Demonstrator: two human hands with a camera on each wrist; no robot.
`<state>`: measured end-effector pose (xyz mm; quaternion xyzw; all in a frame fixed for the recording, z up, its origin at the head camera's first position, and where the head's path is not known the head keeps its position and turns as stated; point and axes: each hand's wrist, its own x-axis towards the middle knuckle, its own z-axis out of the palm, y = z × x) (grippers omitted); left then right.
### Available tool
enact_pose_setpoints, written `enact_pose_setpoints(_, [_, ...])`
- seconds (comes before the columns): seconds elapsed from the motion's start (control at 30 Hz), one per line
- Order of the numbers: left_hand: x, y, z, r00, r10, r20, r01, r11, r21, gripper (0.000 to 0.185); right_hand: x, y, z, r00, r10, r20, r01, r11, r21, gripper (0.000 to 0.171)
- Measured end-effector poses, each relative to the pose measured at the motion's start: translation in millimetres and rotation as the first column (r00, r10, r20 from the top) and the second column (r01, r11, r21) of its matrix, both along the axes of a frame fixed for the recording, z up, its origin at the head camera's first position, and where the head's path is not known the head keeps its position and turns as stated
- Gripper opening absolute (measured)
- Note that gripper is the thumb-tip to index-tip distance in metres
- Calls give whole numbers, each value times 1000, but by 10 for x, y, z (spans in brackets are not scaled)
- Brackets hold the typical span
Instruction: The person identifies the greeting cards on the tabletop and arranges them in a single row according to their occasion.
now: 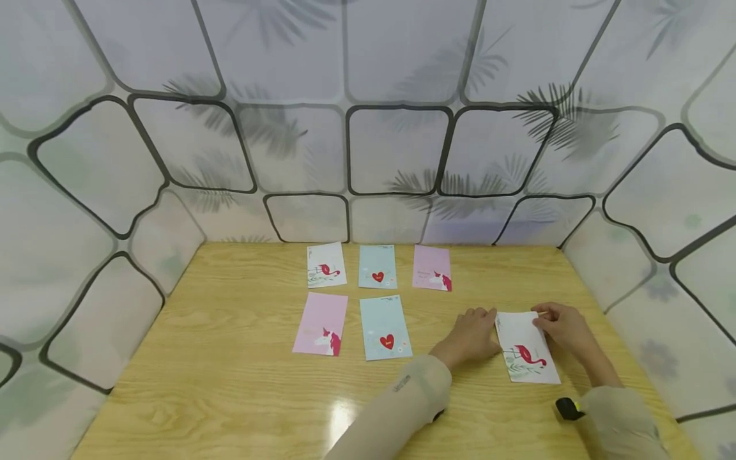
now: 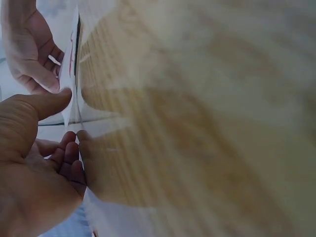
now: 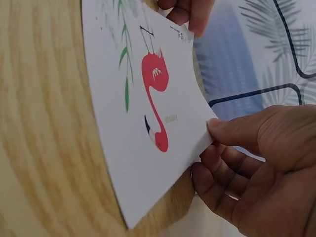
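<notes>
A white card with a red flamingo (image 1: 526, 354) lies at the right of the wooden table (image 1: 230, 358), its far end lifted between both hands. My left hand (image 1: 489, 317) pinches the card's far left corner, thumb above and fingers beneath. My right hand (image 1: 540, 322) pinches its far right edge. In the right wrist view the flamingo card (image 3: 148, 123) curves up off the wood, with my right hand (image 3: 210, 136) holding one edge and the left hand's fingertips (image 3: 190, 15) at the other. The left wrist view shows my left hand (image 2: 69, 118) at the card's thin edge (image 2: 74, 98).
Five more cards lie in two rows at mid-table. The far row is a white flamingo card (image 1: 326, 265), a blue heart card (image 1: 377, 267) and a pink unicorn card (image 1: 432, 268). Nearer lie a pink unicorn card (image 1: 321, 323) and a blue heart card (image 1: 385, 327). Leaf-printed panels (image 1: 397, 147) wall three sides.
</notes>
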<state>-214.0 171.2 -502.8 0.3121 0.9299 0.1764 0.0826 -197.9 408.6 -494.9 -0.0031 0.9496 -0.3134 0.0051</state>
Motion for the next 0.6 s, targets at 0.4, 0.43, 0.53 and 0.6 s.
enact_pose_setpoints(0.4, [62,66,40,997,73,-17,-74,993,-92,74,20,-47,-17,1000,-12,13,11,991,131,30])
enact_pose_setpoints(0.43, [71,71,46,996,80,-24,-82,992,-95,73,21,-52,-18,1000,-15,11,13,991,131,29])
enact_pose_setpoints(0.53, [93,81,60,995,98,-32,-101,990,-99,71,25,-62,-20,1000,-22,16,20,991,131,27])
enact_pose_setpoints(0.6, [103,90,67,994,101,-35,-104,989,-102,71,27,-61,-21,999,-33,24,30,991,129,27])
